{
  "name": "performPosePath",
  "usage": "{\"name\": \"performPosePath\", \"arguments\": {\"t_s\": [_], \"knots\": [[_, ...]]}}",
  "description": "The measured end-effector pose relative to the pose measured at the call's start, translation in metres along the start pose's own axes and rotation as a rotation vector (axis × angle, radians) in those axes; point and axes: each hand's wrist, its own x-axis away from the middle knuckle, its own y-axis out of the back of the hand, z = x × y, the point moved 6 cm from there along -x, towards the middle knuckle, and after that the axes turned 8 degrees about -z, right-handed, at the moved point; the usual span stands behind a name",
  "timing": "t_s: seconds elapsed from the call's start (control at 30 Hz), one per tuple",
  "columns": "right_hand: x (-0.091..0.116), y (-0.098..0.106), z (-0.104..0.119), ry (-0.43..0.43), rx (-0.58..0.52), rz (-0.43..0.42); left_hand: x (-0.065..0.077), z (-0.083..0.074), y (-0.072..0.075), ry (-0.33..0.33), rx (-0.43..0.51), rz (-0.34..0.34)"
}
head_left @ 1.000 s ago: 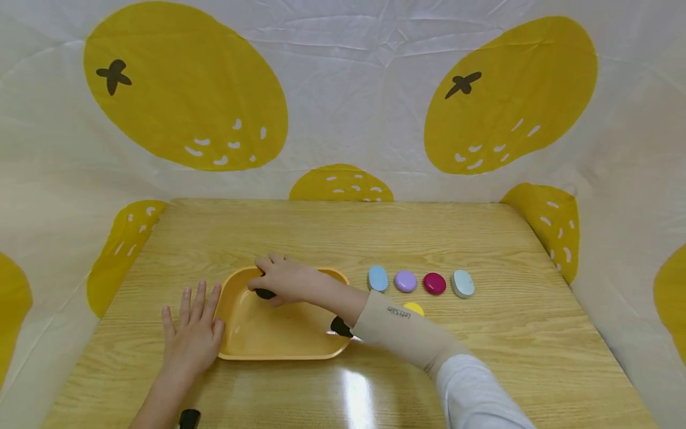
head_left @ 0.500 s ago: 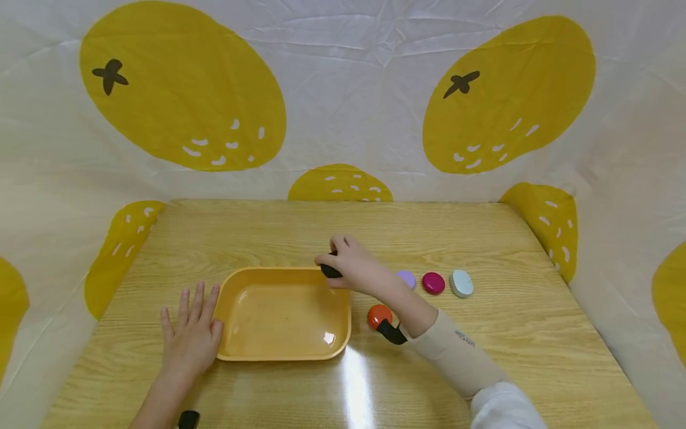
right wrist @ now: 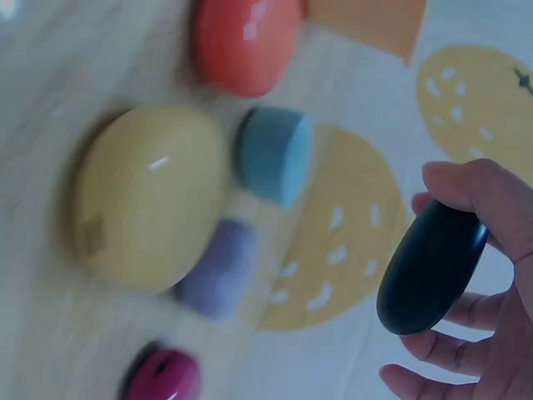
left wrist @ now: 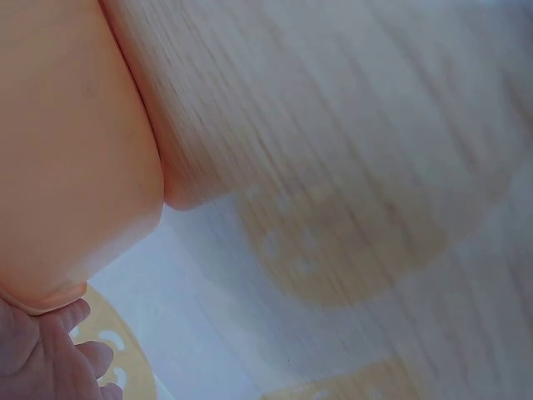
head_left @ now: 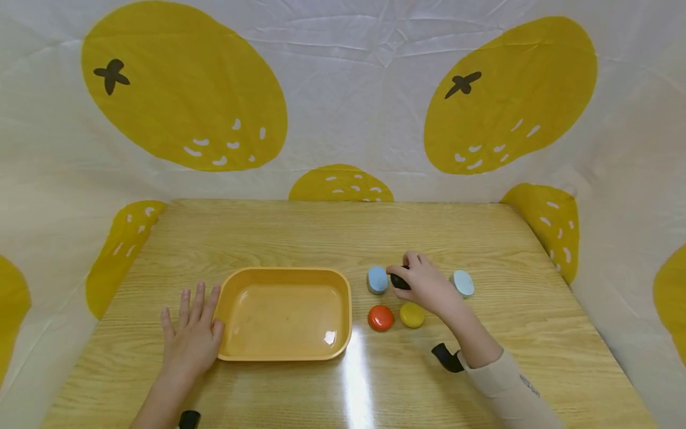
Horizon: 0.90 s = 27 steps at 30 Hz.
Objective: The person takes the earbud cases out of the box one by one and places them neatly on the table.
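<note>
My right hand (head_left: 426, 286) pinches a smooth, black, oval pebble-like object (right wrist: 433, 267) between thumb and fingers, above the row of coloured pieces. Close to its fingertips in the head view is a light blue oval piece (head_left: 377, 280). A purple piece (right wrist: 221, 271) and a crimson piece (right wrist: 166, 375) show in the right wrist view but are hidden behind the hand in the head view. My left hand (head_left: 193, 339) lies flat with fingers spread, its thumb side against the left wall of an orange-yellow plastic tray (head_left: 284, 358). No piece is inside the tray.
Nearer the body are a round red-orange piece (head_left: 381, 318) and a round yellow piece (head_left: 412, 315). A pale blue-grey oval piece (head_left: 463, 283) ends the row at the right. The wooden table (head_left: 332, 232) meets a fruit-printed cloth (head_left: 354, 89) at its back and sides.
My right hand has carried the black oval object rightward from inside the tray, past its right rim, to above the pieces. The left hand and the tray stay in place.
</note>
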Motion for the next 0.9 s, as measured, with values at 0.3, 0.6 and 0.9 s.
{"name": "performPosePath", "arguments": {"t_s": [0.3,0.6,0.9], "knots": [[0.052,-0.011,-0.041,-0.177,0.053,0.045,0.001,0.001,0.0,0.0,0.0,0.006],[0.078,-0.028,-0.056,-0.241,0.05,0.129,-0.001,0.001,0.001,0.005,0.007,-0.001],[0.089,-0.042,-0.059,-0.259,-0.002,0.16,-0.001,0.001,0.001,0.002,0.014,-0.003]]}}
